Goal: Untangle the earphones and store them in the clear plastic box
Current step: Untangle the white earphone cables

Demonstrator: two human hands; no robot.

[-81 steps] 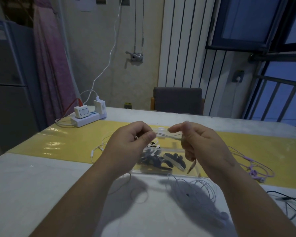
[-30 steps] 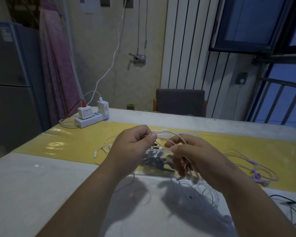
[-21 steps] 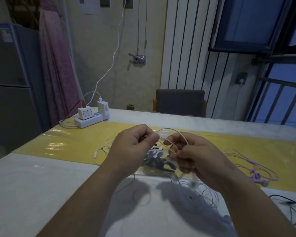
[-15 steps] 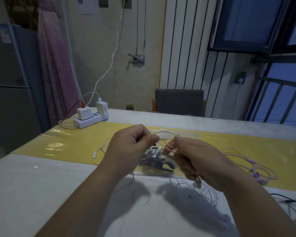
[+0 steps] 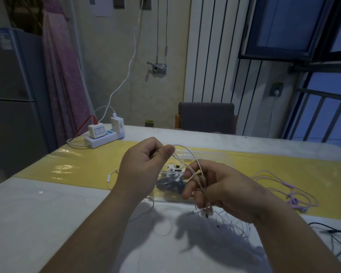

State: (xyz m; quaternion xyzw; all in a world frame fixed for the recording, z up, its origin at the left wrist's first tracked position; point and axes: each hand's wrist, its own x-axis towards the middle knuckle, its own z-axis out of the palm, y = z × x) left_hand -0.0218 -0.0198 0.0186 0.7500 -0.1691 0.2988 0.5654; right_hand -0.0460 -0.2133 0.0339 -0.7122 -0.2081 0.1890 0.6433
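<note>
My left hand (image 5: 144, 166) pinches the earphone cable (image 5: 185, 148), my right hand (image 5: 224, 190) at 4 o'clock grips its loops; pulling may tighten knots.

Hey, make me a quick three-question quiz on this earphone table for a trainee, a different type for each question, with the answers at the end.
1. True or false: the left hand and the right hand both hold the pale cable.
2. Short answer: is the clear box empty?
3. Pick one: the purple earphones lie
A. in the box
B. on the yellow mat
C. in the left hand

Key
1. True.
2. No, dark pieces and a white one lie in it.
3. B.
</note>
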